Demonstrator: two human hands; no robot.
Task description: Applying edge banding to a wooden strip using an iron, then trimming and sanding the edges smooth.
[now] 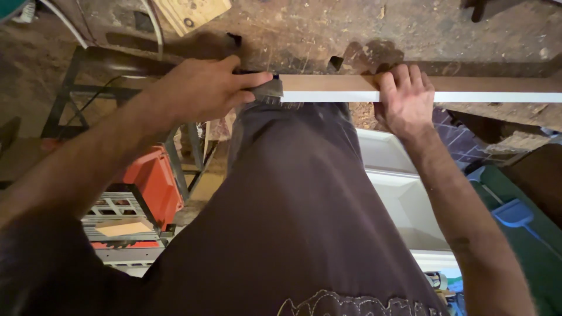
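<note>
1. Left hand [202, 88] has its grip closed on a small dark brush [264, 89], bristles right up against the end of the board [468, 89].
2. Right hand [405, 96] is wrapped tight over that same long board, fingers curled over its top edge.
3. The board runs off to the right, white edge facing the camera, above the dusty floor [328, 29].
4. Lower left there's a red machine [153, 181] on a metal stand, and a white panel [404, 193] sits at the right.

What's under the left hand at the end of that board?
The left hand presses a dark, grey-edged tool against the board end. Most of the tool is hidden beneath the fingers.
</note>
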